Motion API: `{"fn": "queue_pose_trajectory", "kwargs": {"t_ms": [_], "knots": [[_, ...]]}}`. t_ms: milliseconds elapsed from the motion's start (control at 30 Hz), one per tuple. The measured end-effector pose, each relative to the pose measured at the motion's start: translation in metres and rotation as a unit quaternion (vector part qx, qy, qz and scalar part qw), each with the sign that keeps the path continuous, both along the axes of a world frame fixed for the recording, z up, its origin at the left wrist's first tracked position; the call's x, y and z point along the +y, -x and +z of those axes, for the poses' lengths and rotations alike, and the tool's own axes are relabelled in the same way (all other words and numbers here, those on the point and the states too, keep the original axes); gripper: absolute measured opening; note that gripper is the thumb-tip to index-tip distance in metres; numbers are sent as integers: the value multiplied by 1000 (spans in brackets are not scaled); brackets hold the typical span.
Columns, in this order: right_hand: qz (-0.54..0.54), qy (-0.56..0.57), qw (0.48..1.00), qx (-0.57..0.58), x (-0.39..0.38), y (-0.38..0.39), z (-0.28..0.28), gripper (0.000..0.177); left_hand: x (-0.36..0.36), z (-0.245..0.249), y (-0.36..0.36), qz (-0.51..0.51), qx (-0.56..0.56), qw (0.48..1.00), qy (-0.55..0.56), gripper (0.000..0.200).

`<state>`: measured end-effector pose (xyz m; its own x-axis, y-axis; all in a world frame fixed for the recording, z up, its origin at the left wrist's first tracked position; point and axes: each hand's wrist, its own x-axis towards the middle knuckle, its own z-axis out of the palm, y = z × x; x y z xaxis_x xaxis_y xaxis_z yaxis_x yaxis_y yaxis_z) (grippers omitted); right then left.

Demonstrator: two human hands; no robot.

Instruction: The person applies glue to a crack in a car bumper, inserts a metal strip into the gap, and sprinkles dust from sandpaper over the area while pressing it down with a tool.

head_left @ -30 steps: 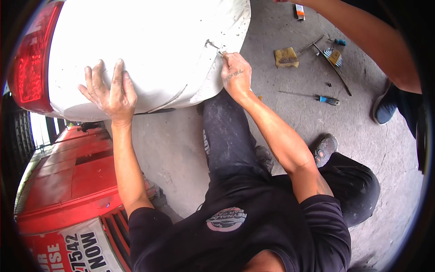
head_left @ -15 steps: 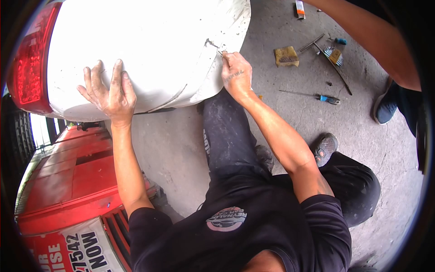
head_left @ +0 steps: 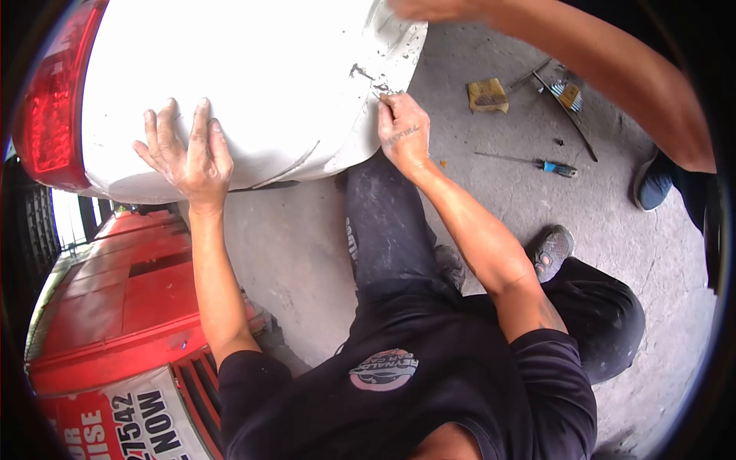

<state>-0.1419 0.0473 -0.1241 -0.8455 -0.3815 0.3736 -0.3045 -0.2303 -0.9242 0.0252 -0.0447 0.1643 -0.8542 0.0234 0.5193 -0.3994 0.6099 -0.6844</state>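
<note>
A white car bumper [head_left: 253, 77] fills the top of the view, with a red tail light [head_left: 57, 100] at its left end. My left hand [head_left: 188, 157] lies on the bumper with its fingers spread. Near the bumper's right corner, my right hand [head_left: 402, 134] is closed in a pinch against the surface. What it pinches, if anything, is too small to make out. Just above those fingertips the paint is chipped and scratched, and a dark crease runs along the lower edge between my hands.
Another person's arm [head_left: 567, 46] reaches in from the right to the bumper's corner. On the concrete floor lie a screwdriver [head_left: 558, 168], a stained yellow sponge [head_left: 487, 96], a long metal bar [head_left: 569, 119] and a hex key set [head_left: 571, 96]. A red structure [head_left: 123, 291] stands at left.
The other person's arm has swung in to the left, its blurred hand now at the bumper's upper right corner. My right hand has shifted slightly downward; my left hand stays on the bumper.
</note>
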Motion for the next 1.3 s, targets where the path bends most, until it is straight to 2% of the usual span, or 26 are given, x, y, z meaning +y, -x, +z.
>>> {"fn": "queue_pose_trajectory", "kwargs": {"t_ms": [633, 800, 1300], "knots": [[34, -9, 999, -32, -3, 10, -1, 11, -1, -2, 1, -15, 6, 1000, -6, 39], [29, -1, 1000, 5, -5, 14, -2, 10, -4, -1, 0, -12, 3, 1000, 4, 38], [39, -42, 998, 22, -2, 22, -5, 11, -7, -1, -1, -30, -1, 1000, 3, 39]]}}
